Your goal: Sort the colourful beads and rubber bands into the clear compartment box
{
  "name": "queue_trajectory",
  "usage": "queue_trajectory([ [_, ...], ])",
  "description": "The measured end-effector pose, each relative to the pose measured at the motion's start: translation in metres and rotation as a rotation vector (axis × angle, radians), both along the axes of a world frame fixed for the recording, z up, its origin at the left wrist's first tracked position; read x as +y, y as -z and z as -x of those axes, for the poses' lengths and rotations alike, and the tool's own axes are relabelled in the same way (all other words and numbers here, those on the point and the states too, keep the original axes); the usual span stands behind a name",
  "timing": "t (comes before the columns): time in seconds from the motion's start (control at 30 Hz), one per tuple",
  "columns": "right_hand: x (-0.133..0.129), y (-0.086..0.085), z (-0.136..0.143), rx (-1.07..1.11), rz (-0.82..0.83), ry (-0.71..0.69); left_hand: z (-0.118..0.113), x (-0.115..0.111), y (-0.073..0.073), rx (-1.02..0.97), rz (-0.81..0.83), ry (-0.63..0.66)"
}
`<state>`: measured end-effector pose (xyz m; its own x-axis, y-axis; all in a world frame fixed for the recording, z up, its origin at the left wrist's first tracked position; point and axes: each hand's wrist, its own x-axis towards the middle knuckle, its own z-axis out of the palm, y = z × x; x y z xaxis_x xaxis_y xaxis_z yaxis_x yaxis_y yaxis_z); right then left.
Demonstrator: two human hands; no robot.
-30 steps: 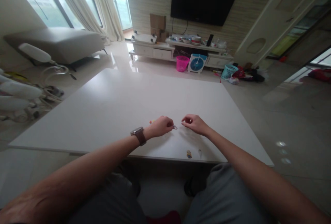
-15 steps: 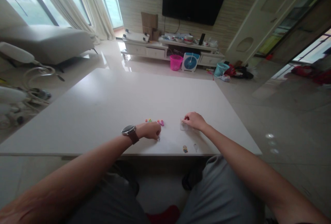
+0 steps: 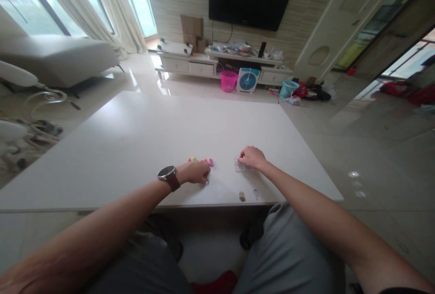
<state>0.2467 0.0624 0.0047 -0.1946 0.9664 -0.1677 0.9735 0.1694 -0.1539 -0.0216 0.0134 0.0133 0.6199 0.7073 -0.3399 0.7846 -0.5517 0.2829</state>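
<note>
My left hand [image 3: 199,172], with a watch on its wrist, is closed just above the table; a tiny silvery piece [image 3: 207,182] shows at its fingertips, too small to name. Small colourful pieces [image 3: 210,162] in pink, orange and green lie just beyond that hand, partly hidden by it. On the right, my right hand [image 3: 253,156] pinches its fingertips together over a small clear plastic container [image 3: 239,167]. Whatever is between those fingers is too small to make out. Closer to the front edge lie a yellow cartoon figure [image 3: 242,196] and a small pale key-shaped piece [image 3: 256,194].
The white table [image 3: 163,126] spreads out in front of me, its near edge just above my knees. Past it stand a pink basket [image 3: 228,81], a blue fan [image 3: 248,79] and a teal basket [image 3: 288,89] by a low cabinet [image 3: 202,68].
The whole view has shifted slightly. Both hands keep almost the same places on the table, the left by the silvery piece and the right over the clear container.
</note>
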Motion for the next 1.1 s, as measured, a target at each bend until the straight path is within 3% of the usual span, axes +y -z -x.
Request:
queue_trajectory([
  [0.27, -0.003, -0.009, -0.003, 0.060, -0.054, -0.016, -0.005, -0.014, -0.009, 0.084, -0.154, -0.028],
  [0.43, -0.007, -0.015, -0.003, 0.249, -0.065, -0.067, -0.011, -0.013, -0.016, -0.123, -0.154, -0.082],
  [0.53, -0.014, -0.019, 0.006, 0.405, -0.033, -0.102, -0.020, -0.011, -0.014, -0.406, -0.040, -0.197],
  [0.67, -0.026, -0.023, 0.026, 0.548, 0.017, -0.196, -0.033, -0.008, -0.002, -0.807, 0.311, -0.438],
  [0.77, -0.031, -0.023, 0.036, 0.590, 0.014, -0.248, -0.038, -0.006, 0.005, -1.022, 0.500, -0.499],
  [0.93, -0.034, -0.021, 0.037, 0.711, 0.097, -0.275, -0.035, -0.005, 0.005, -1.160, 0.540, -0.539],
  [1.1, -0.039, -0.024, 0.034, 0.791, 0.174, -0.290, -0.032, -0.007, -0.002, -1.084, 0.532, -0.501],
])
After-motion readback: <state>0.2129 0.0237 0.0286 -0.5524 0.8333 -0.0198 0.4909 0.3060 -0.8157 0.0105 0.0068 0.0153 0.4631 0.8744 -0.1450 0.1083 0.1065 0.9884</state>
